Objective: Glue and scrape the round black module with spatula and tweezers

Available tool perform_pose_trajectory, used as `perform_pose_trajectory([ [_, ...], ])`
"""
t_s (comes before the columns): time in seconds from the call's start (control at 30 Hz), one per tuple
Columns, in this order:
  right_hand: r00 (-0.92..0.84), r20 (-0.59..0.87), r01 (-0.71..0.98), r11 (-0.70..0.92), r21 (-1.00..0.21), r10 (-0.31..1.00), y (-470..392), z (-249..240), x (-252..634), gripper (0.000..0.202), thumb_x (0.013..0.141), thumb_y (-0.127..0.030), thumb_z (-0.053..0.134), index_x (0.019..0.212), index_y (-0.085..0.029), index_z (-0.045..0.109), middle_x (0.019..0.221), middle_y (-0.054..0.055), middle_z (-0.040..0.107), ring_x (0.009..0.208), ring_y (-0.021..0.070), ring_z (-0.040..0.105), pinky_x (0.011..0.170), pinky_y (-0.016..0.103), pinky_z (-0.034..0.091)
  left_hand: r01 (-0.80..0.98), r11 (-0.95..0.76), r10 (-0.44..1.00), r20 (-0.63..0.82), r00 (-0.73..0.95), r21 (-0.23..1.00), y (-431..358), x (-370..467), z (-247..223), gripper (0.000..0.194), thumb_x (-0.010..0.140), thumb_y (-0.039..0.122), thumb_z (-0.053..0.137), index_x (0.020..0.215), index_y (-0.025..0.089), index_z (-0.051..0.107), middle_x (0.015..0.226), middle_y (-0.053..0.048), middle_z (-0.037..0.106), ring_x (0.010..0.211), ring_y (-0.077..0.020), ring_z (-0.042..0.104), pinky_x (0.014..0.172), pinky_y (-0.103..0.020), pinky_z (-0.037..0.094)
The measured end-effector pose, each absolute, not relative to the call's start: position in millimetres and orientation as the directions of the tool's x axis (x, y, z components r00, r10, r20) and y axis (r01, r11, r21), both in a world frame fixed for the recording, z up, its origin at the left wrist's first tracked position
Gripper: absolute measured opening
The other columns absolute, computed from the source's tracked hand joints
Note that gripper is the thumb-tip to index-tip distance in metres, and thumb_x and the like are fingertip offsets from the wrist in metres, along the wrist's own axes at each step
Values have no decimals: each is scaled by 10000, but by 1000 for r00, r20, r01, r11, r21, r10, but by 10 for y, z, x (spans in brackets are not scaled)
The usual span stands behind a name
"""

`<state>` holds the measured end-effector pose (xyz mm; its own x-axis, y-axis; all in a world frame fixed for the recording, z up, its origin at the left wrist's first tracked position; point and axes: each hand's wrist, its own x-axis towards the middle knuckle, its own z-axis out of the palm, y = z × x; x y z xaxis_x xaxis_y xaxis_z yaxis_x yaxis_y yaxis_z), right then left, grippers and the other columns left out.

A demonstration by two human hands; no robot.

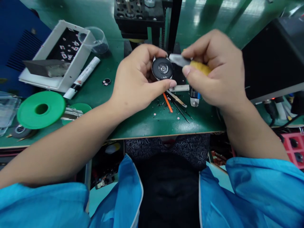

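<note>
A round black smartwatch body (162, 68), its sensor back facing up, is gripped at the edge between the thumb and fingers of my left hand (137, 76). My right hand (213, 68) is closed round the yellow handle of a short-bladed knife (178, 60). The pale blade, somewhat blurred, points left at the watch's upper right rim; whether it touches cannot be made out. Below the hands lie an orange stick (168, 103) and dark tweezers (182, 110). Small dark crumbs are scattered around them on the green bench top (142, 125).
A black press fixture (140, 23) stands behind the hands. At left are a white box (64, 74) with small labelled bits, a clear cup (98, 41), a marker (82, 77) and a green spool (28, 110). A dark monitor-like panel (273, 60) rises at right.
</note>
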<state>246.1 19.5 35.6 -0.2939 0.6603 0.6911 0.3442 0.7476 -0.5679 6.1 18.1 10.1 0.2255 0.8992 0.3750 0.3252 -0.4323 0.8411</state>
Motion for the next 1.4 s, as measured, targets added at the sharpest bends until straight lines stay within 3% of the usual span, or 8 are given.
perform_pose_trajectory([
  [0.13,-233,735,275,768,-578,637,340,411,2526,309,877,-177,775,1162,-284,823,1140,14,806,740,172,461,792,396,472,478,-553,832,485,269,683,211,31,233,595,750,161,1042,1286,194,785,1230,-25,842,1089,-229,761,1023,-441,661],
  [0.33,-325,675,382,745,-547,662,-29,731,2635,326,990,-134,768,1268,-251,890,1236,66,845,1022,264,714,958,438,550,604,-659,752,431,499,449,-290,-233,566,523,884,300,1067,1344,188,842,1354,-110,848,1278,-341,794,1132,-523,663],
  [0.47,-314,496,331,583,-742,810,-748,673,2568,353,1036,-257,930,1387,-291,904,1421,8,909,1336,263,849,1173,410,657,512,-696,708,360,608,503,-869,-462,395,404,992,275,970,1338,176,786,1234,-102,832,1161,-308,798,1015,-472,684],
  [0.63,-242,397,258,453,-854,886,-1341,80,2326,221,1091,-308,949,1306,-260,925,1295,55,951,1172,257,920,1011,395,744,612,-596,803,398,444,520,-1391,-721,20,419,1031,330,943,1404,253,769,1272,-112,810,1175,-359,789,1044,-546,653],
  [0.8,-231,586,425,623,-657,776,-1385,-272,2219,220,1118,-305,913,1324,-228,916,1161,79,934,1042,251,884,922,406,736,742,-470,841,498,212,477,-1581,-998,-211,483,1001,387,987,1434,309,788,1255,-99,805,1188,-383,779,1058,-576,630],
  [0.93,-278,555,415,619,-666,784,-1406,-255,2119,261,1142,-251,876,1402,-226,882,1271,82,940,1107,238,892,959,388,718,728,-490,823,531,204,479,-1525,-1062,-362,480,1011,500,974,1398,267,812,1217,-105,817,1141,-377,789,1022,-563,637],
  [1.13,-541,585,453,795,-403,605,-1372,-338,1899,395,1278,-517,703,1363,-186,901,993,52,917,853,223,780,800,412,567,680,-487,824,546,150,548,-1422,-1002,-408,455,1053,536,940,1404,302,773,1275,-92,859,1193,-357,819,1024,-540,674],
  [1.4,-215,682,643,627,-440,699,-1277,-370,2111,223,1232,-420,773,1334,-307,937,983,37,831,926,253,743,878,446,541,711,-454,847,508,156,537,-1461,-957,-422,451,1026,519,935,1382,309,755,1281,-98,861,1211,-386,811,1060,-619,657],
])
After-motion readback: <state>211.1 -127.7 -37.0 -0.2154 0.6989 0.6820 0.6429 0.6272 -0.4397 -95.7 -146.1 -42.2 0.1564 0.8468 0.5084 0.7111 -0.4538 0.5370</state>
